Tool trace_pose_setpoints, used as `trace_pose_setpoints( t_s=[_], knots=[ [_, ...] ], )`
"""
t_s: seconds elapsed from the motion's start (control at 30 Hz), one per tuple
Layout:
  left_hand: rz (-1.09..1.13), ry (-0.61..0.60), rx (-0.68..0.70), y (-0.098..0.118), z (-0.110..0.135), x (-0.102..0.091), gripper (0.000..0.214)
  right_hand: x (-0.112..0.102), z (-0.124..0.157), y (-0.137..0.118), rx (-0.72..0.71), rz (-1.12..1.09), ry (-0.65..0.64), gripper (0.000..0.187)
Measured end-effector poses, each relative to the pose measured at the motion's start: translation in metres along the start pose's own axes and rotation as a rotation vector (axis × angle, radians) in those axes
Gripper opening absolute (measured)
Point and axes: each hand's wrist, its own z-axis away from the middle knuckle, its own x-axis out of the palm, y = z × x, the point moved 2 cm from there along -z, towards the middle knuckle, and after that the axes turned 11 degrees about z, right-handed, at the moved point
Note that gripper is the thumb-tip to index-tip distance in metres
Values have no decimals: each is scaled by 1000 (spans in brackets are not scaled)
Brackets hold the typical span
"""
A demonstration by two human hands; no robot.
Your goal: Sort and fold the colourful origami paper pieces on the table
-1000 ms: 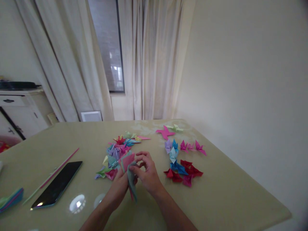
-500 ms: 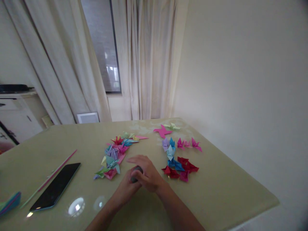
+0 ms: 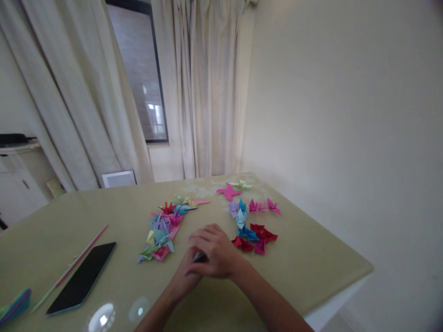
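My left hand (image 3: 185, 272) is wrapped round a small dark grey object (image 3: 200, 256), of which only the top shows. Over it lies my right hand (image 3: 216, 252), fingers curved across the left hand and thumb along the near side of the object. Its kind cannot be made out. Left of my hands is a curved cluster of folded paper cranes (image 3: 162, 225) in many colours. To the right stand more paper cranes: a light blue one (image 3: 240, 219), a blue one (image 3: 248, 234) and several red ones (image 3: 265, 233).
A black phone (image 3: 83, 276) lies at the left beside thin pink and green paper strips (image 3: 81, 256). Blue folded paper (image 3: 15, 306) sits at the left edge. Farther back are a pink pinwheel-like paper piece (image 3: 229, 191) and a pale green crane (image 3: 241, 184). The wall borders the table's right side.
My right hand has closed further over the dark grey object, covering more of it. The view has tilted up and shifted slightly; the cranes and phone stay in place on the table.
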Motion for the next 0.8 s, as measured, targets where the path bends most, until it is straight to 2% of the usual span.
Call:
trace_pose_setpoints(
  t_s=[0.07, 0.13, 0.27, 0.3, 0.37, 0.47, 0.53, 0.6, 0.7, 0.8],
  knots=[
    [48, -39, -20, 5, 2, 1, 43, -18, 11, 1, 119, 19, 72, 62],
    [105, -94, -40, 13, 5, 5, 43, -31, 28, -4, 171, 33, 66, 56],
    [99, -404, -83, 31, 16, 27, 30, -38, 74, -27, 210, 51, -15, 18],
    [62, -489, -105, 35, 21, 35, 27, -40, 87, -32, 240, 45, 4, 12],
    [-30, -583, -143, 40, 31, 49, 25, -46, 113, -36, 332, -5, 80, 14],
    [-157, -571, -163, 42, 48, 64, 37, -65, 153, -30, 577, -117, 254, 20],
    [-198, -531, -180, 40, 59, 73, 51, -77, 174, -24, 721, -176, 295, 23],
    [-235, -516, -207, 36, 67, 82, 59, -83, 187, -20, 796, -224, 241, 27],
    [-308, -521, -241, 31, 74, 93, 61, -84, 194, -15, 843, -274, 134, 29],
    [-419, -502, -229, 27, 72, 91, 56, -88, 199, 2, 892, -229, 124, 31]
  ],
)
